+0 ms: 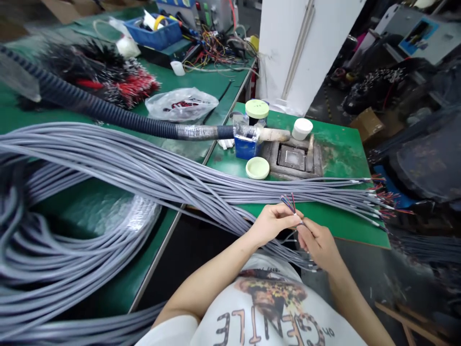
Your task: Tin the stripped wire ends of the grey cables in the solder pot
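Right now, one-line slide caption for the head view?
Left hand and right hand pinch a thin grey cable's coloured wire tips over the green-topped workbench.

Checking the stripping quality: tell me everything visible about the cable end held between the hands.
The cable end is thin, grey-sheathed and stripped at its tip, where fine red, blue and dark cores fan upward. The left hand pinches it just below the fan; the right hand grips it from the other side. It points up, over the near edge of the green table.
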Action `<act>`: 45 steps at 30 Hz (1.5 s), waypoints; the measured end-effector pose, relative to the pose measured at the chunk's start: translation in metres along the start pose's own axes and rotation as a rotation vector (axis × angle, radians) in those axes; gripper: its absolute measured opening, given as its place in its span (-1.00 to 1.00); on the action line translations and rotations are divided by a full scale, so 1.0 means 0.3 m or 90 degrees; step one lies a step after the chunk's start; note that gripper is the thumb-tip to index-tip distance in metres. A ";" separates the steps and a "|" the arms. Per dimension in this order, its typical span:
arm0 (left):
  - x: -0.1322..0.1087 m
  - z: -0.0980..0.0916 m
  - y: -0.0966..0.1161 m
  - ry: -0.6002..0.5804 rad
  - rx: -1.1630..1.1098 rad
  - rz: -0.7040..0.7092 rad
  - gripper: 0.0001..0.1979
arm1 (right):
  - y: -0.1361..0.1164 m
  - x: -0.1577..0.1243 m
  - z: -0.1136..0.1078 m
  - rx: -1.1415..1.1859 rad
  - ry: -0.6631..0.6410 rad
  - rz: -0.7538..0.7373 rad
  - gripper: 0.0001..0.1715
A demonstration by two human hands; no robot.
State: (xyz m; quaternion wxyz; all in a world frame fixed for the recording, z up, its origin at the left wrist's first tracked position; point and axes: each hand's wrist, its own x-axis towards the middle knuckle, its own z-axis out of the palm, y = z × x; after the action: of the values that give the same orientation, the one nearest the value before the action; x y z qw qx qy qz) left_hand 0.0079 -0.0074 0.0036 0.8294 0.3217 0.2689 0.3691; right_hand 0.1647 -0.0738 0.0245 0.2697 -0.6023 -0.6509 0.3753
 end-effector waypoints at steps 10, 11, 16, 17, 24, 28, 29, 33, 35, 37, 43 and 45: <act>0.021 -0.029 0.009 0.110 0.015 0.073 -0.75 | -0.012 0.025 0.003 0.054 -0.005 0.034 -0.57; 0.022 -0.027 0.010 0.107 0.012 0.073 -0.75 | -0.011 0.025 0.003 0.054 -0.007 0.033 -0.57; 0.027 -0.027 0.014 0.106 0.009 0.081 -0.73 | -0.015 0.024 0.005 0.050 -0.026 0.031 -0.58; 0.029 -0.029 0.011 0.103 0.008 0.083 -0.73 | -0.016 0.024 0.007 0.053 -0.026 0.029 -0.59; 0.038 0.000 -0.069 0.104 -0.183 0.051 -0.68 | -0.004 0.028 0.050 0.125 0.034 0.029 -0.60; 0.032 0.014 -0.092 0.191 -0.109 0.158 -0.75 | -0.002 0.038 0.070 0.127 0.055 0.042 -0.60; 0.029 0.012 -0.086 0.214 -0.037 0.213 -0.77 | -0.005 0.040 0.072 0.114 0.052 0.041 -0.60; 0.016 -0.007 -0.033 0.240 0.225 0.354 -0.86 | -0.020 0.047 0.068 0.027 0.054 0.016 -0.59; 0.014 -0.016 -0.008 0.232 0.252 0.335 -0.87 | -0.023 0.052 0.066 -0.016 0.057 0.010 -0.60; 0.015 -0.024 0.010 0.220 0.225 0.287 -0.85 | -0.023 0.056 0.065 -0.061 0.057 0.007 -0.62; 0.017 -0.055 0.048 0.172 0.209 0.171 -0.75 | -0.020 0.061 0.066 -0.205 0.058 -0.020 -0.63; 0.020 -0.065 0.064 0.157 0.239 0.156 -0.73 | -0.019 0.059 0.069 -0.230 0.052 -0.026 -0.64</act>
State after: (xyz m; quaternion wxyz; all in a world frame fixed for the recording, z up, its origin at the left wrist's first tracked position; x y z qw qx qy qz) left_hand -0.0104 0.0139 0.0038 0.6648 0.4529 0.3912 0.4471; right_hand 0.1425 -0.0598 0.0154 0.1908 -0.6423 -0.7083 0.2221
